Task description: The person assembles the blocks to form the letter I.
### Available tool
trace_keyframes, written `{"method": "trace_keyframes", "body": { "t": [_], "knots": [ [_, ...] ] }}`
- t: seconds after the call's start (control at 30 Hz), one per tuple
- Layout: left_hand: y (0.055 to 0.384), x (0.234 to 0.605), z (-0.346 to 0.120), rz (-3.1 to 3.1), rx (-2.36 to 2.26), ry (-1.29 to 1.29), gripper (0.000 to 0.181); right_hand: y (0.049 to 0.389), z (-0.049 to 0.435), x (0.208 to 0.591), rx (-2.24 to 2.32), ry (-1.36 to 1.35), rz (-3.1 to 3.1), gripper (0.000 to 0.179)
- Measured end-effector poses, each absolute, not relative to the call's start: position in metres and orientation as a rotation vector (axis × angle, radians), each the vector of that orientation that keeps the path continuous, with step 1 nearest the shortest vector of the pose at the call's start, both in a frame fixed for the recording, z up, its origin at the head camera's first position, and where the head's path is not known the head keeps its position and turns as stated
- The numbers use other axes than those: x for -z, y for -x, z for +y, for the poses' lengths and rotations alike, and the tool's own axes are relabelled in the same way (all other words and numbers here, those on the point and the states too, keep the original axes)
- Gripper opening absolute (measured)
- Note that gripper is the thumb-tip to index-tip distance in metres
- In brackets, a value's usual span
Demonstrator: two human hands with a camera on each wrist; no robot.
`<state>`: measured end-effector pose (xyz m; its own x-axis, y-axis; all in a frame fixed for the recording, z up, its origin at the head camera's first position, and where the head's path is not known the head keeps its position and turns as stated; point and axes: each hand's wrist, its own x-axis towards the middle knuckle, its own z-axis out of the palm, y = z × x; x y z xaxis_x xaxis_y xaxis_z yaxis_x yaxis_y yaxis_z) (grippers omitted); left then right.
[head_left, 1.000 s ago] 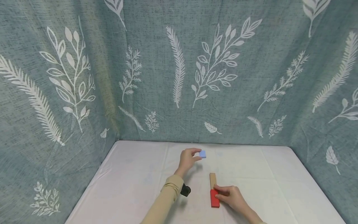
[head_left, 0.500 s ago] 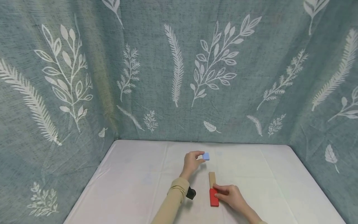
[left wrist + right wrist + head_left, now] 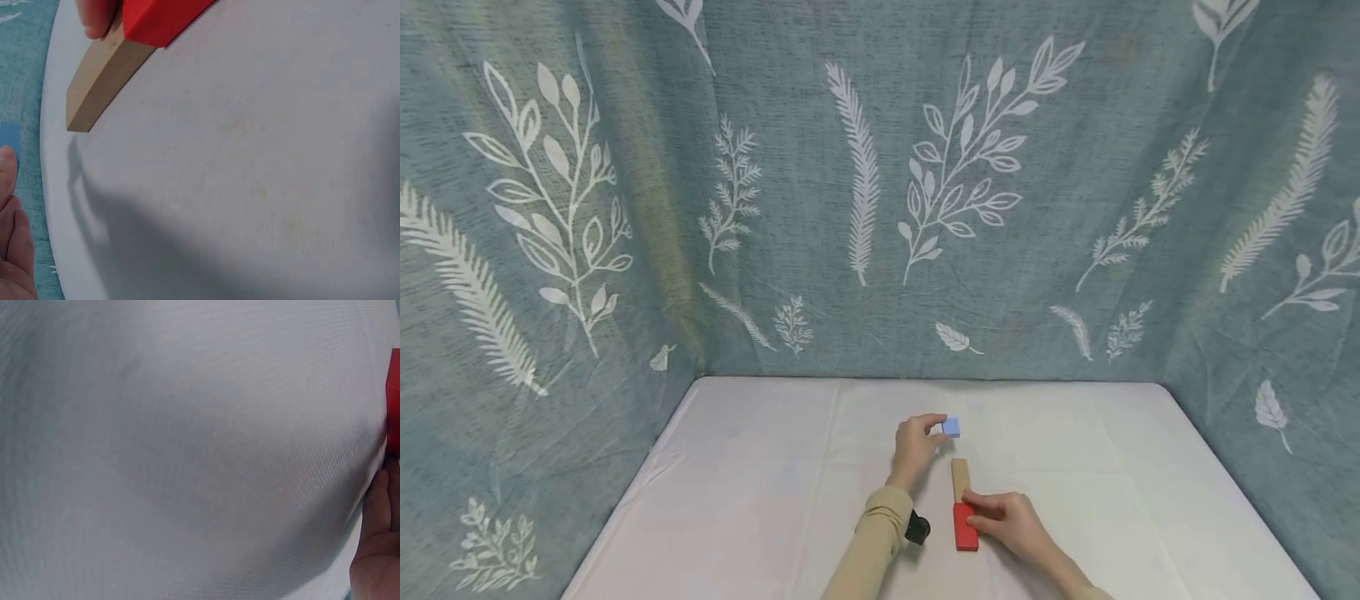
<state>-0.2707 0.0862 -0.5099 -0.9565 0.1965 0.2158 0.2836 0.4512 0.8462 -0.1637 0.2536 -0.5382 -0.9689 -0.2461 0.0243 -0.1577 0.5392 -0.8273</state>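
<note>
A small blue block (image 3: 951, 427) is pinched between the thumb and fingers of my left hand (image 3: 913, 446), held above the table with a shadow below. Nearer to me, a red block (image 3: 966, 533) and a plain wooden block (image 3: 959, 477) lie in line, end against end. My right hand (image 3: 1017, 521) grips the red block from the right, one fingertip reaching the joint with the wooden block. In the left wrist view the blue block (image 3: 10, 134) shows only at the left edge. The right wrist view catches just part of the red block (image 3: 394, 406).
A white cloth covers the table (image 3: 737, 500). Green-blue curtains (image 3: 805, 208) with white leaf prints hang behind it and along both sides. A black wrist camera (image 3: 917, 528) sits at my left cuff, close to the red block.
My left hand has brought the blue block rightward and closer to the wooden block's far end. My right hand keeps its grip on the red block. The head view has shifted slightly.
</note>
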Motion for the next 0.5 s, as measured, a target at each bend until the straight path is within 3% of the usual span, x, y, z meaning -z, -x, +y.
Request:
{"method": "trace_keyframes", "body": {
  "t": [0.5],
  "knots": [
    [0.263,0.528,0.094,-2.636,1.544,0.395,0.026,0.165,0.255,0.539,1.424,0.346,2.686,0.04]
  ]
}}
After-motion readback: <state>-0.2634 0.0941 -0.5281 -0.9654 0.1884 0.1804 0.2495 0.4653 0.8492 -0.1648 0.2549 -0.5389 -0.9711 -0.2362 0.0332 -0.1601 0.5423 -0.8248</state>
